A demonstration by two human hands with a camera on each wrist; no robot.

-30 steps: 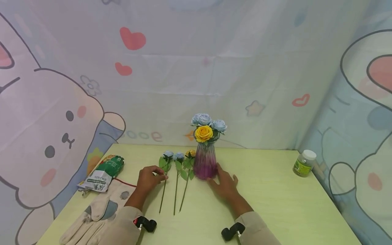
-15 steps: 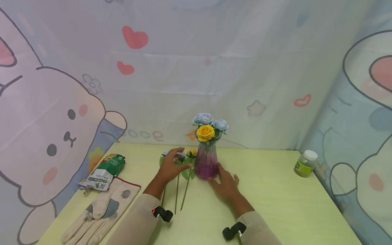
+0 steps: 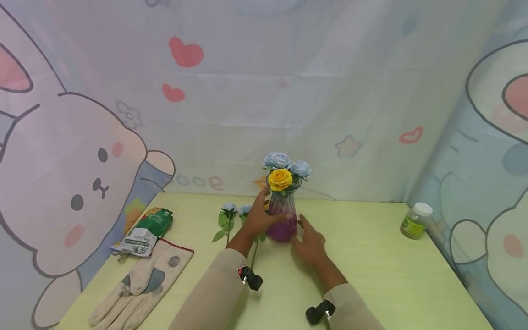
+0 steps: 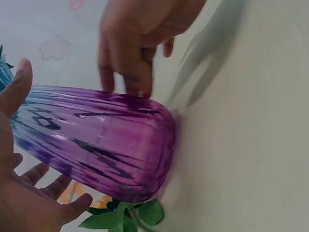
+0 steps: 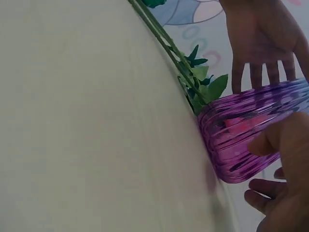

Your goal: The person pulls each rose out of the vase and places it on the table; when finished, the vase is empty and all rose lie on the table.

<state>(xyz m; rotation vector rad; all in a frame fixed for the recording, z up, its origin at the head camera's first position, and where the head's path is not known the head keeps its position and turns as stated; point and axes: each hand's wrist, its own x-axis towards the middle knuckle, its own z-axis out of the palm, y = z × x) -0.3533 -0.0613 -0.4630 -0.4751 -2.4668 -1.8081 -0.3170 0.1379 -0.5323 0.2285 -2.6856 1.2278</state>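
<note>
A ribbed glass vase (image 3: 282,229), purple below and clear bluish above, stands upright with several blue roses (image 3: 281,160) and a yellow rose (image 3: 280,179) in it. My left hand (image 3: 261,216) is at its left side, thumb across the front; in the right wrist view the left fingers (image 5: 256,75) reach the glass nearly straight. Low on the vase's right side is my right hand (image 3: 309,243), its fingertips right at the glass in the left wrist view. Loose stemmed roses (image 3: 229,208) lie left of the vase, partly hidden by my left arm.
On the table's left lie a pale work glove (image 3: 144,279) and a green-and-white packet (image 3: 148,229). A white-capped jar (image 3: 415,221) stands near the right edge. A printed cloth (image 3: 239,114) hangs right behind the table.
My left hand has left the loose rose stems and moved right and up to the vase's left side. My right hand has stayed low beside the vase, its thumb shifting slightly rightward.
</note>
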